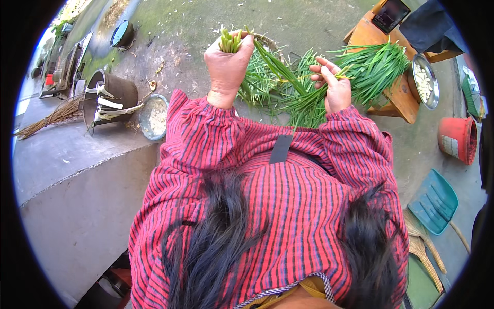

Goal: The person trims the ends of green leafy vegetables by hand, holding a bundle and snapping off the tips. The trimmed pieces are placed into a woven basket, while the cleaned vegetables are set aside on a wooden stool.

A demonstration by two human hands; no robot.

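Note:
My left hand is closed around a bundle of green stalks, their cut ends pointing up. Between its thumb and finger it also pinches the end of some long green leaves that slant down to the right. My right hand holds a few more stalks, with pale ends by the thumb and leaves hanging towards my lap; its other fingers are spread. Loose greens lie below and between the hands, partly over a round basket. A large pile of long green leaves rests on a wooden stool just right of my right hand.
Beside the wooden stool is a metal bowl of peeled white cloves. A red bucket and a teal dustpan are at the right. To the left are a dark bucket, a basin, a twig broom and a concrete ledge.

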